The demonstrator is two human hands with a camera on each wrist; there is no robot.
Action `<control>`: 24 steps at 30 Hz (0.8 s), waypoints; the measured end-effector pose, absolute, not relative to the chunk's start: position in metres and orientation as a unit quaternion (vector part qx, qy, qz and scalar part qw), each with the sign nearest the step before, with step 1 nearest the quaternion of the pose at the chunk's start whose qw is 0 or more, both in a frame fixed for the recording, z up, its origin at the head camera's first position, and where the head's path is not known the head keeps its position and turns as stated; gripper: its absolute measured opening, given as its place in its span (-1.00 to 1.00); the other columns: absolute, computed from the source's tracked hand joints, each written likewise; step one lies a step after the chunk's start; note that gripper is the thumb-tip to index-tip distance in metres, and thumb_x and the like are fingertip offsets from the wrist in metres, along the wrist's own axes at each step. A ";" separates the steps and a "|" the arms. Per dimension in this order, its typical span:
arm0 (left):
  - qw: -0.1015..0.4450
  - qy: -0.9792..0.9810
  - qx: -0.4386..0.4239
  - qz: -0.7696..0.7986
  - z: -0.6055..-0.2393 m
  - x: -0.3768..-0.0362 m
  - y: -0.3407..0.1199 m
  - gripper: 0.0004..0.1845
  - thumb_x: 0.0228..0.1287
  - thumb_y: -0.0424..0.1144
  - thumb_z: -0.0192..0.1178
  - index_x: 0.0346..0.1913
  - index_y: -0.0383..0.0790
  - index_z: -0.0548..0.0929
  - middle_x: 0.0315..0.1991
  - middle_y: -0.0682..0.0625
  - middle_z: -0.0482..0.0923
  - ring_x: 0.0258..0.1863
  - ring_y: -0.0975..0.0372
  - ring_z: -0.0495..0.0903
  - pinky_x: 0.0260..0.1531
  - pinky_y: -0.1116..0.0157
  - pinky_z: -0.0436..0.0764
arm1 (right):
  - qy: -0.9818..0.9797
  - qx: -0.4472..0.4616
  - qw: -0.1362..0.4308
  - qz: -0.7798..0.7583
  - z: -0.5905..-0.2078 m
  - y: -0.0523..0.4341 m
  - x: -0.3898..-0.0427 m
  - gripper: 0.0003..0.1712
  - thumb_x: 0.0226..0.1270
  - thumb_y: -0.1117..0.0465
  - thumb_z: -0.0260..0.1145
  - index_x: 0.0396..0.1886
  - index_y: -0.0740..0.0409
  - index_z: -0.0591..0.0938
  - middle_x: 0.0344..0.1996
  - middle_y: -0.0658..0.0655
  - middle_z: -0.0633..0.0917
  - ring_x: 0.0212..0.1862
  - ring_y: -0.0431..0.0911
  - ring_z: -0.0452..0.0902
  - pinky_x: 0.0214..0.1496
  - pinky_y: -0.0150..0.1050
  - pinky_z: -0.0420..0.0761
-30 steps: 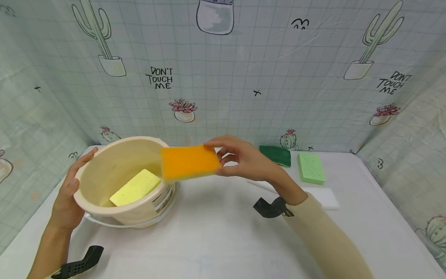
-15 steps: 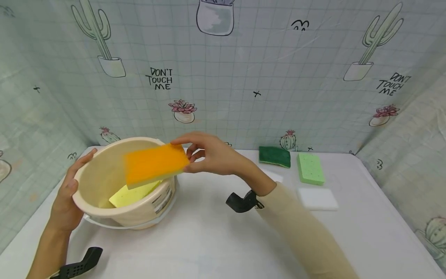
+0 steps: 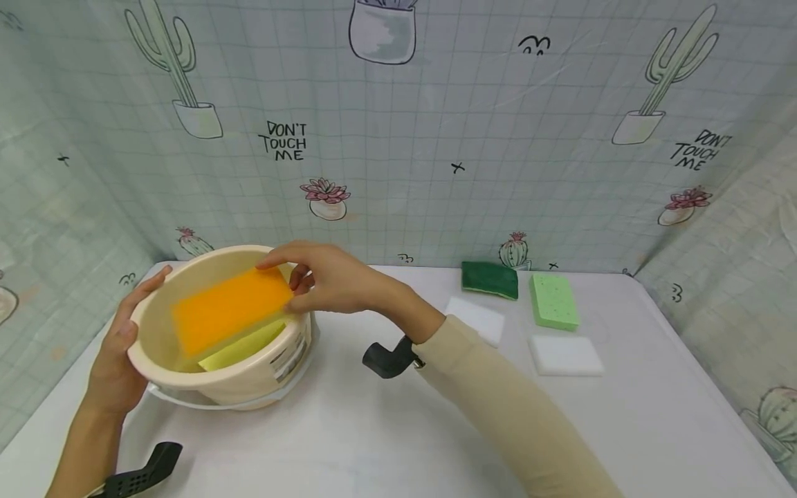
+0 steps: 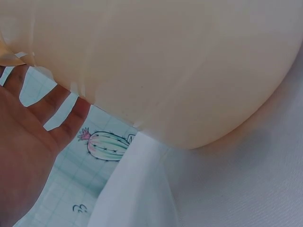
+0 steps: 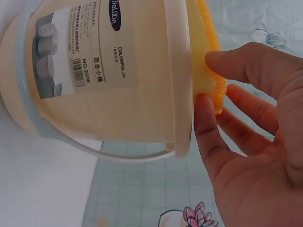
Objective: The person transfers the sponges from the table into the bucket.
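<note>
A cream plastic bucket [image 3: 274,373] stands tilted toward me on the left of the white table. My left hand [image 3: 118,356] grips its left side at the rim; in the left wrist view the fingers [image 4: 71,123] reach along the bucket's outer wall. Between thumb and fingers, my right hand [image 3: 339,280] pinches an orange-faced sponge [image 3: 230,308] by its right end. Most of that sponge is inside the bucket's mouth, above a yellow sponge [image 3: 243,348] that it partly covers. Its pale yellow underside [image 5: 201,71] shows past the rim in the right wrist view.
Toward the back right lie a dark green scouring pad [image 3: 490,280] and a light green sponge [image 3: 554,301]. Two white pads, one [image 3: 566,355] in front and another [image 3: 476,319] partly behind the right sleeve, are nearby. A printed curtain [image 3: 398,138] surrounds the table.
My right hand has carried the orange sponge leftward from beside the bucket into its mouth, covering more of the yellow sponge. The left hand and bucket stay nearly still.
</note>
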State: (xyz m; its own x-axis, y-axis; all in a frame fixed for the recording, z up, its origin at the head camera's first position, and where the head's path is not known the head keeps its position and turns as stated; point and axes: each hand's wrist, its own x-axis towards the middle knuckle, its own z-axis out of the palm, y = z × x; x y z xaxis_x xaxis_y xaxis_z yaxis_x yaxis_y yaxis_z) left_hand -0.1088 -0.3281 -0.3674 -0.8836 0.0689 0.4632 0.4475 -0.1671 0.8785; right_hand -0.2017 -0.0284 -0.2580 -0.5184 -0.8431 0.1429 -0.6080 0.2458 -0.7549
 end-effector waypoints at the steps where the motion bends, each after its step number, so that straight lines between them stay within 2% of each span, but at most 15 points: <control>1: 0.129 -0.633 -0.205 -0.735 -0.368 -0.109 -0.328 -0.40 0.39 -0.22 -0.27 0.48 -0.22 0.06 0.46 -0.09 -0.07 0.23 0.19 0.24 0.01 0.42 0.47 | 0.778 -0.469 0.148 -0.391 -0.258 -0.031 -0.201 -0.35 0.14 0.36 0.40 0.26 0.02 0.50 0.18 -0.10 0.46 -0.15 -0.24 0.48 -0.12 -0.52 0.51; 8: 0.133 -0.635 -0.207 -0.732 -0.369 -0.107 -0.329 -0.40 0.38 -0.24 -0.30 0.48 -0.22 0.05 0.47 -0.09 -0.09 0.23 0.19 0.25 -0.01 0.41 0.47 | 0.793 -0.472 0.159 -0.351 -0.255 -0.049 -0.199 -0.34 0.16 0.35 0.38 0.30 -0.02 0.47 0.19 -0.12 0.44 -0.15 -0.23 0.47 -0.18 -0.54 0.51; 24: 0.136 -0.647 -0.195 -0.724 -0.369 -0.109 -0.328 -0.40 0.39 -0.22 -0.26 0.49 -0.18 0.07 0.46 -0.08 -0.07 0.20 0.19 0.27 -0.04 0.41 0.49 | 0.802 -0.482 0.163 -0.313 -0.258 -0.069 -0.205 -0.36 0.22 0.38 0.31 0.31 0.01 0.45 0.20 -0.09 0.45 -0.10 -0.23 0.43 -0.13 -0.55 0.45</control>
